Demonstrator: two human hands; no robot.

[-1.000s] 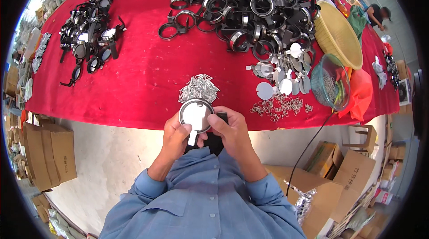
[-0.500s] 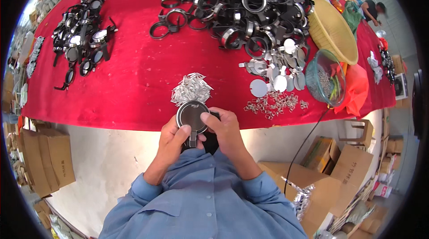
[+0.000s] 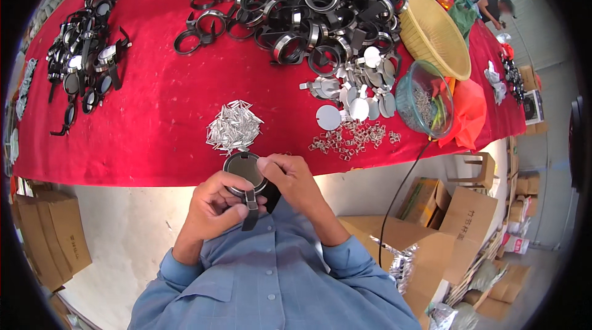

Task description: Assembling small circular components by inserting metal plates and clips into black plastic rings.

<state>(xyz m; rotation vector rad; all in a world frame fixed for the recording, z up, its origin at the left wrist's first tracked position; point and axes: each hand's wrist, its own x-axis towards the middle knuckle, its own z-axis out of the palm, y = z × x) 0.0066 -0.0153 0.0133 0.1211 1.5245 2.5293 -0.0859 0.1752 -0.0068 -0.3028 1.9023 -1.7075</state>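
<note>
1. A red cloth-covered surface (image 3: 154, 102) is spreading across the upper half of the frame.
2. A large heap of black rings with silver metal rims (image 3: 311, 33) is filling the top middle.
3. A narrower heap of black ring pieces with grey discs (image 3: 86, 46) is lying along the upper left.
4. A brown cardboard box (image 3: 55, 234) is standing at the lower left, below the surface's edge.
5. A yellow oval basket (image 3: 436, 37) is leaning beside the large heap, upper right.
6. The left hand (image 3: 213, 206) is gripping the held piece from the left, fingers closing around its lower side, thumb beside its tab. The right hand (image 3: 293, 182) is holding it from the right, thumb pressing on the upper right rim; its other fingers are mostly hidden.
7. A clear teal round bowl (image 3: 404, 105) is sitting right of centre, beside a red-orange plastic bag (image 3: 468, 114).
8. A pile of flat silver metal discs with tabs (image 3: 359, 108) is lying left of the bowl.
9. A black round piece with a silver rim, grey inner disc and black tab (image 3: 245, 168) is resting between both hands, lower middle.
10. A pile of thin silver metal pins (image 3: 234, 126) is lying just above it.
11. Small silver wire loops (image 3: 353, 140) are scattering below the discs.
</note>
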